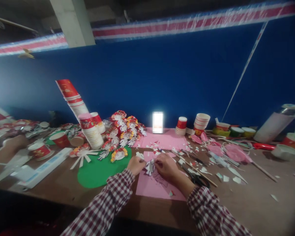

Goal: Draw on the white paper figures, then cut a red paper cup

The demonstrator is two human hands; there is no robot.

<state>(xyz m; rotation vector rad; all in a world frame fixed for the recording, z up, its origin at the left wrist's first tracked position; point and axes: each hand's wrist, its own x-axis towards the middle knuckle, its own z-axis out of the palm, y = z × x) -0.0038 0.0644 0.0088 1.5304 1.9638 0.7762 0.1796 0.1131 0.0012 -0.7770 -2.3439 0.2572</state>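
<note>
Both my hands meet over a pink paper sheet (pixel 147 186) on the brown table. My left hand (pixel 135 165) and my right hand (pixel 166 166) are closed in pinches on a small white paper cut-out (pixel 149 167) held between them. Black scissors (pixel 196 178) lie just right of my right wrist. A pile of finished paper-cup figures with white, red and yellow trim (pixel 124 132) sits beyond my left hand, beside a green paper shape (pixel 95 172).
Stacks of red and white paper cups (pixel 89 129) stand at left, more cups (pixel 201 123) at the back right. A lit phone (pixel 158 122) stands on another pink sheet. Paper scraps, sticks and pink pieces (pixel 232 154) litter the right side. Another person's arm (pixel 7 149) rests at far left.
</note>
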